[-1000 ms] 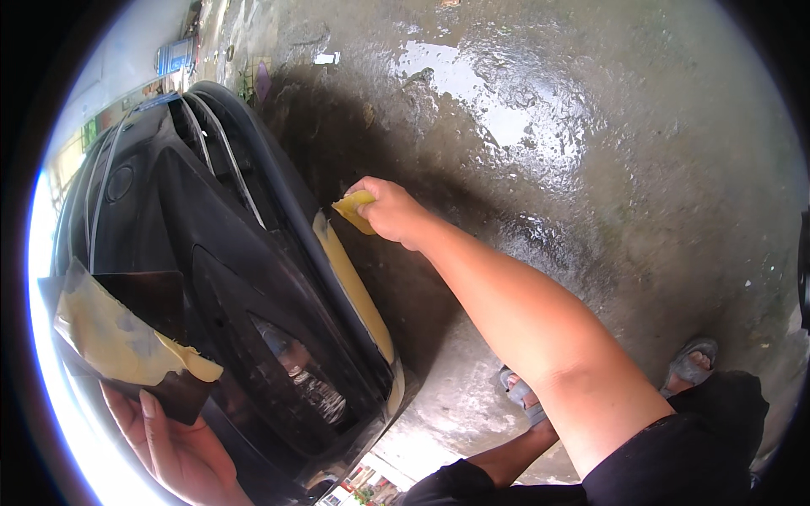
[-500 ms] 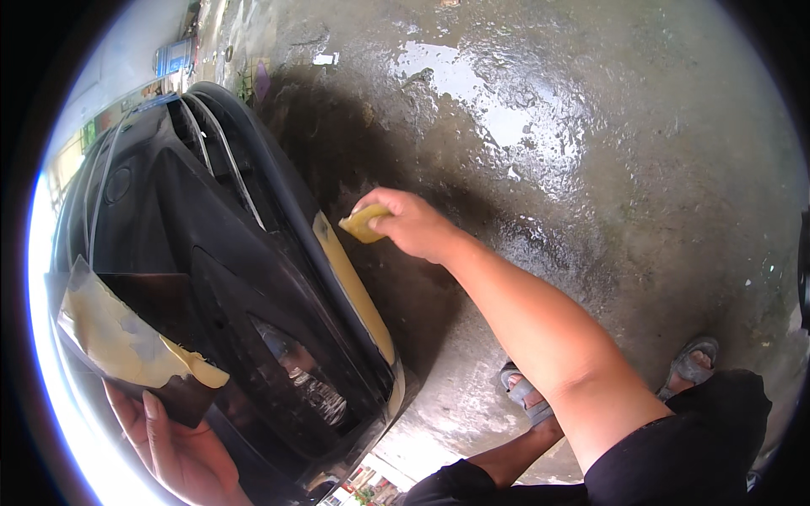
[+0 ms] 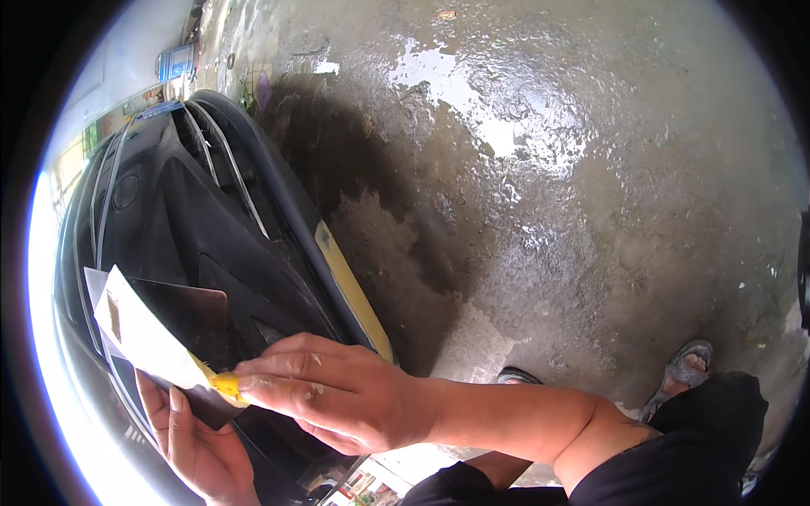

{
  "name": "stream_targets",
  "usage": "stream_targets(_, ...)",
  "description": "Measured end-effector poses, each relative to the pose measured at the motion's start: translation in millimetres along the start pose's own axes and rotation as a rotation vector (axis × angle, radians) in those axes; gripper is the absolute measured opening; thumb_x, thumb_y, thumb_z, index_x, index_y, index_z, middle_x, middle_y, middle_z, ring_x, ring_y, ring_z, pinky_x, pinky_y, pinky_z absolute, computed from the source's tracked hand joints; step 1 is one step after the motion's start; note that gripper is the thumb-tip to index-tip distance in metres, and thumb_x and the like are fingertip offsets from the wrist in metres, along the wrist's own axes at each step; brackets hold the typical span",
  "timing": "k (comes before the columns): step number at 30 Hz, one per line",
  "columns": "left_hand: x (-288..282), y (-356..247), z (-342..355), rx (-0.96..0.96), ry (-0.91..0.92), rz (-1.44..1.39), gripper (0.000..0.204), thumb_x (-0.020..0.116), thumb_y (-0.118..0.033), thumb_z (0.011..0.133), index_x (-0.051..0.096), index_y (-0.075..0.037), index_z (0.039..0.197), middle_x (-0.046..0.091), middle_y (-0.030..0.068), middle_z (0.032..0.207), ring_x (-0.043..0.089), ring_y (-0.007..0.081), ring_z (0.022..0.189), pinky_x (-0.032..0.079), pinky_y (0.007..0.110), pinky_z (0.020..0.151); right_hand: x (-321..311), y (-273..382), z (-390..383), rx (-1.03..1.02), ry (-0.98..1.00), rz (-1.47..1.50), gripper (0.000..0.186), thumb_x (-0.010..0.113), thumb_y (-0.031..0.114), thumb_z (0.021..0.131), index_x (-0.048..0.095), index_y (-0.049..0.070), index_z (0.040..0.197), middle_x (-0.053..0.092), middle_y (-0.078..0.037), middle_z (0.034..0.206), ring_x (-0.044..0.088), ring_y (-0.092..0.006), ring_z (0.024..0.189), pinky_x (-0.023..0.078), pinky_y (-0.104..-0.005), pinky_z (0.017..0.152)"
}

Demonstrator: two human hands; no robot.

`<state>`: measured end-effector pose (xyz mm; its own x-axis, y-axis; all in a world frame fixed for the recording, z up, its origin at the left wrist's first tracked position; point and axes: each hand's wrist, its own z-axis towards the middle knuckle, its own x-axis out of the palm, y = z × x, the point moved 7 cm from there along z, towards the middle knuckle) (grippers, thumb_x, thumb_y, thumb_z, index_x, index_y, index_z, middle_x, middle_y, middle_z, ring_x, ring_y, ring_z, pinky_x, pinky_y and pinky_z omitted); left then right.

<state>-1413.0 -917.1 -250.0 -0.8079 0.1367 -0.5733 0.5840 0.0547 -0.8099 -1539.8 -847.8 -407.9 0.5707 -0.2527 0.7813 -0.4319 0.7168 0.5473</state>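
Observation:
My left hand [image 3: 198,451] grips the lower edge of a thin dark mixing board [image 3: 190,308], its thumb over the near face. Pale putty coats part of the board, and glare washes out much of that face. My right hand [image 3: 337,396] pinches a yellow spreader [image 3: 226,386] against the board's putty-covered edge. Flecks of putty stick to the right hand's fingers. Under both hands lies a large black car bumper [image 3: 181,202], with a long strip of yellowish putty [image 3: 350,287] along its right edge. My right hand hides the bumper's lower part.
Wet, shiny concrete floor [image 3: 607,211] spreads to the right of the bumper. My sandalled feet [image 3: 688,371] stand at the lower right. A blue container [image 3: 175,62] is at the far upper left, and small debris lies beyond the bumper's far end.
My right hand has swung left and down from beside the putty strip, bringing the spreader onto the board. The left hand still holds the board, which is now tilted differently and catches more light.

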Motion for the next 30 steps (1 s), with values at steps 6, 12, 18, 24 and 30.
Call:
stream_targets(6,-13.2,-12.5,4.7,0.047,0.185,-0.093,0.049,0.042,-0.010,0.100,0.030,-0.003,0.147,0.048,0.0182,0.137,0.053,0.0273,0.124,0.047,0.039,0.101,-41.1,-61.7,-16.2,0.015,0.020,-0.357,0.030,0.056,-0.005,0.080,0.062,0.008,0.106,0.066,-0.011,0.096,0.061,-0.0297,0.094,0.050,-0.0403,0.082)
stream_targets(12,-27.3,-8.5,8.1,0.130,0.088,-0.012,0.049,0.045,-0.012,0.100,0.030,-0.003,0.146,0.050,0.0194,0.134,0.055,0.0285,0.121,0.046,0.037,0.101,-105.2,-225.1,-46.1,0.857,0.042,-0.485,0.026,0.054,0.008,0.091,0.059,0.007,0.116,0.065,-0.017,0.108,0.063,-0.0322,0.102,0.048,-0.0385,0.087)
stream_targets(18,-26.2,-12.1,6.3,0.135,0.007,0.049,0.055,0.049,-0.015,0.098,0.028,-0.003,0.148,0.044,0.0200,0.141,0.049,0.0295,0.128,0.043,0.039,0.104,-77.9,-258.1,-43.4,1.057,0.105,-0.305,0.026,0.054,0.009,0.091,0.060,0.008,0.116,0.063,-0.017,0.111,0.060,-0.0275,0.103,0.047,-0.0373,0.087)
stream_targets(24,-22.8,-13.0,5.0,0.137,-0.071,0.099,0.058,0.049,-0.018,0.098,0.027,-0.003,0.149,0.036,0.0187,0.147,0.038,0.0299,0.136,0.036,0.040,0.108,-67.2,-233.9,-33.3,1.006,0.178,-0.280,0.024,0.055,0.005,0.090,0.062,0.008,0.113,0.066,-0.014,0.104,0.062,-0.0255,0.098,0.047,-0.0361,0.085)
stream_targets(30,-37.8,-16.9,6.2,0.170,-0.074,0.123,0.058,0.049,-0.017,0.098,0.026,-0.002,0.148,0.034,0.0170,0.148,0.036,0.0287,0.137,0.032,0.042,0.110,-60.0,-186.6,-44.8,0.794,0.272,-0.353,0.021,0.056,0.003,0.088,0.062,0.008,0.108,0.067,-0.018,0.098,0.064,-0.0327,0.096,0.049,-0.0390,0.082)
